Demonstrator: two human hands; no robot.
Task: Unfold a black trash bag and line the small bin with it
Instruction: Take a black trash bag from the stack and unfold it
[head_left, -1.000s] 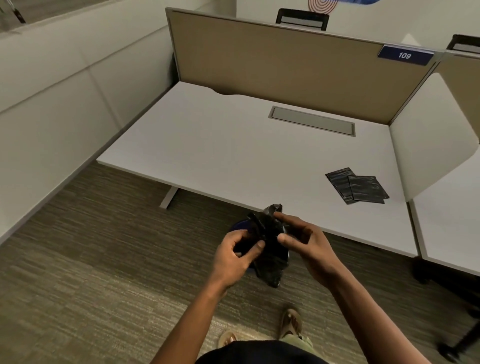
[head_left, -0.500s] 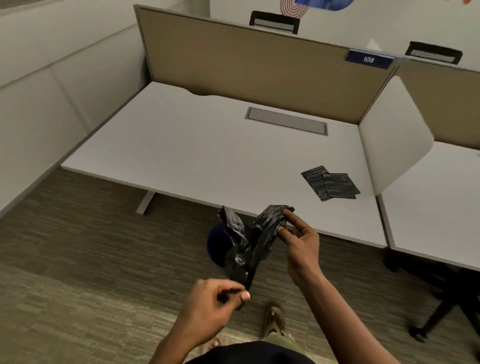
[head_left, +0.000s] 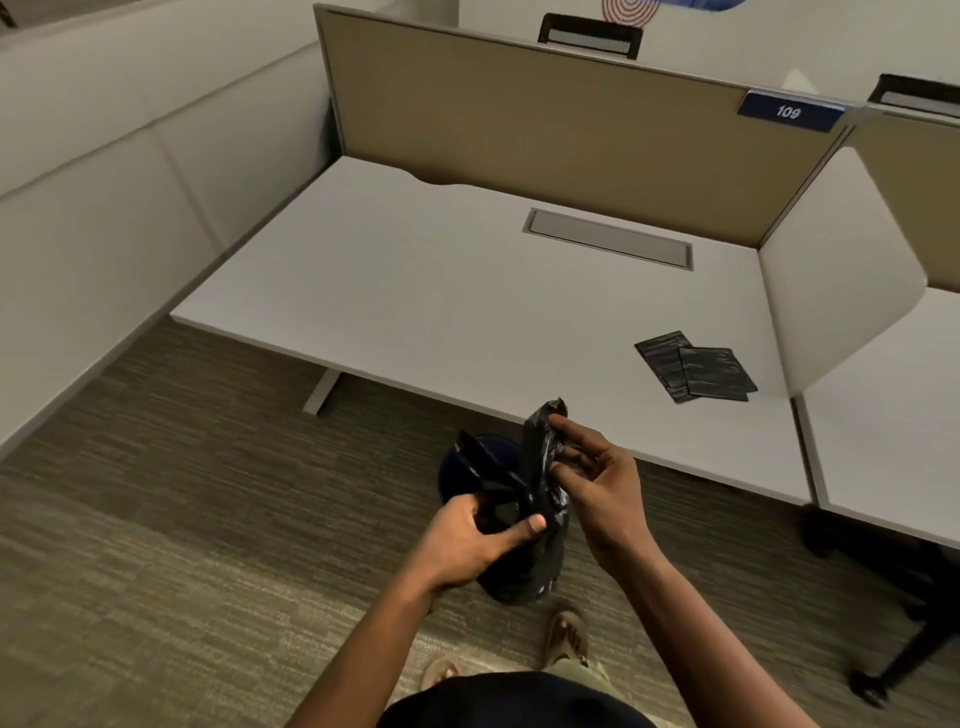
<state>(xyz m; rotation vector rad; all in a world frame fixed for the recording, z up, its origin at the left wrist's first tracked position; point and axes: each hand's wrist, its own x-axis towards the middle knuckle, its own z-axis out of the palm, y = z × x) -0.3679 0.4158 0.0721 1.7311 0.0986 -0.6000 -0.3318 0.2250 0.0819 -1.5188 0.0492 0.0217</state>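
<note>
A crumpled, partly unfolded black trash bag (head_left: 537, 499) hangs in the air between both hands, above the carpet in front of the desk. My left hand (head_left: 467, 540) pinches its lower middle part. My right hand (head_left: 597, 483) grips its upper end with fingertips. Behind the bag, mostly hidden, a small dark blue bin (head_left: 454, 470) stands on the floor under the desk's front edge.
A white desk (head_left: 441, 291) with tan partition panels fills the middle. Two folded black bags (head_left: 696, 366) lie on its right part. A dark chair base (head_left: 883, 670) stands at the lower right. My feet (head_left: 569, 636) are on the carpet below.
My left hand has risen from low near my body back up to the bag's middle. The bag's top is bunched closer together at my right hand's fingertips.
</note>
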